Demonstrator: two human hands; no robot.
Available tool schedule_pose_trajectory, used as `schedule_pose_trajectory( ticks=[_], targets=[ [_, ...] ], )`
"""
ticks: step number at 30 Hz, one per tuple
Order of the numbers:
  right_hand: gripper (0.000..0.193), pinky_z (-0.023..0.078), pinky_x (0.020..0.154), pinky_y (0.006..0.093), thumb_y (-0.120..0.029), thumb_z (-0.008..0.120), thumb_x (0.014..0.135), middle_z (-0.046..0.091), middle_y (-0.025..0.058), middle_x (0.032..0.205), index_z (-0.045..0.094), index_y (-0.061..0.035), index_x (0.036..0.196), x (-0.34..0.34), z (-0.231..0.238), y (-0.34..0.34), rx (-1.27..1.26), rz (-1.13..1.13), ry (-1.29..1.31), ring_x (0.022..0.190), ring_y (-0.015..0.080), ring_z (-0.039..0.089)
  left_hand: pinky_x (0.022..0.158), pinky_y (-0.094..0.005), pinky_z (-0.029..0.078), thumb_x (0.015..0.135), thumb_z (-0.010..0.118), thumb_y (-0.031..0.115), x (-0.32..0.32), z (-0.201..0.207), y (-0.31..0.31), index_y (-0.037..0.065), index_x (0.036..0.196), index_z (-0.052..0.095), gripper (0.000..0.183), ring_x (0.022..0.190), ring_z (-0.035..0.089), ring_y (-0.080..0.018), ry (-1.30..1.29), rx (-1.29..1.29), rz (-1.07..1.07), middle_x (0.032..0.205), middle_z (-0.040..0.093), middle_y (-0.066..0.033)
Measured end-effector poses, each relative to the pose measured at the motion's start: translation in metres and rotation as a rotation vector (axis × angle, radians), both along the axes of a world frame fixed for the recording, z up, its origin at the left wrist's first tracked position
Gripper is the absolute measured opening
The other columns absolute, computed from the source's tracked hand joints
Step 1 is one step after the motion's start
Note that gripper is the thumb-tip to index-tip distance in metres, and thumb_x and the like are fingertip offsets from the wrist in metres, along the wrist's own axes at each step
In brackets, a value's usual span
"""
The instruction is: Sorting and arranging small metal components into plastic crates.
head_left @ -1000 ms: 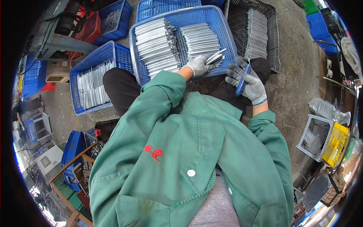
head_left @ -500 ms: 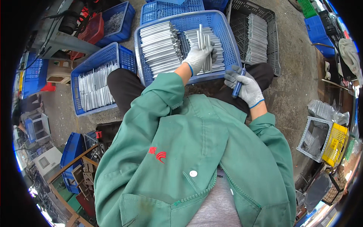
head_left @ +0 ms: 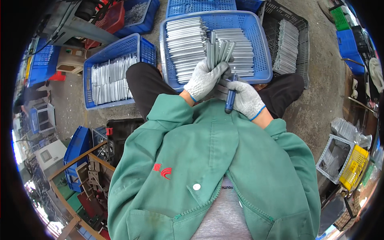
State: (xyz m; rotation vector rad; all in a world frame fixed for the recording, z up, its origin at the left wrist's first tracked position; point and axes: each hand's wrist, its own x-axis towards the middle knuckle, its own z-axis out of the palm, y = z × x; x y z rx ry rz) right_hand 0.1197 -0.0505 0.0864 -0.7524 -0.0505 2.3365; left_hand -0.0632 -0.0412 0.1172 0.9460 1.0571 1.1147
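Left hand: gloved, was clamped round a bundle of metal rods.
Rod position: the bundle projected from that grip, over the blue basket.
Right hand: gloved, closed on a blue-handled tool, just beside the left; contact between hands was unclear.

A yellow plastic crate sits just beside a pale rectangular frame of perforated metal at the right of my remote view, by the grey concrete floor. I also see a bright green plastic basket, upper right; a red plastic basket, upper left; and a brown wooden frame, lower left.
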Motion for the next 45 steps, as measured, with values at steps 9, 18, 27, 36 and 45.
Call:
schedule_pose_trajectory(
  ticks=[9,18,27,36,45],
  targets=[
    [0.039,0.052,0.08,0.0307,-0.012,0.061,0.098,0.07,0.0149,0.101,0.058,0.0022,0.134,0.015,0.051,0.004,0.963,0.42,-1.106,0.085,0.0229,0.066,0.069,-0.0274,0.051,0.095,0.066,0.006,-0.084,-0.01,-0.042,-0.001,0.116,0.07,0.022,0.074,0.062,-0.0129,0.423,-0.103,-0.128,0.089,0.072,-0.0067],
    [0.03,0.054,0.073,0.0372,-0.023,0.068,0.095,0.075,0.0141,0.098,0.069,-0.0045,0.119,0.01,0.047,0.0,1.113,0.33,-1.184,0.076,0.0267,0.069,0.082,-0.0252,0.052,0.088,0.063,-0.005,-0.109,-0.026,-0.058,0.0,0.123,0.069,0.036,0.084,0.066,-0.0135,0.475,0.028,-0.141,0.099,0.076,-0.0043],
    [0.019,0.053,0.066,0.0356,-0.02,0.067,0.092,0.075,0.0099,0.087,0.073,-0.0058,0.104,0.01,0.059,-0.006,1.482,0.443,-1.44,0.069,0.0265,0.068,0.076,-0.0297,0.052,0.085,0.068,0.002,-0.106,-0.034,-0.062,0.006,0.121,0.071,0.036,0.079,0.067,-0.0171,0.708,0.048,-0.165,0.096,0.075,-0.0046],
    [0.018,0.053,0.066,0.0364,-0.023,0.067,0.091,0.075,0.0077,0.084,0.073,-0.0079,0.096,0.005,0.057,-0.005,1.692,0.569,-1.439,0.07,0.0273,0.068,0.074,-0.0363,0.053,0.08,0.076,0.013,-0.105,-0.031,-0.061,0.009,0.114,0.074,0.034,0.076,0.067,-0.0268,0.919,0.199,-0.258,0.091,0.074,-0.0073],
    [0.027,0.057,0.07,0.0384,-0.032,0.059,0.096,0.076,0.0085,0.087,0.074,-0.0092,0.095,-0.001,0.046,-0.002,1.778,0.698,-1.534,0.075,0.0291,0.071,0.073,-0.0365,0.052,0.079,0.08,0.02,-0.101,-0.03,-0.064,0.009,0.108,0.075,0.031,0.076,0.068,-0.0281,1.046,0.313,-0.271,0.09,0.074,-0.0072]
  ],
)
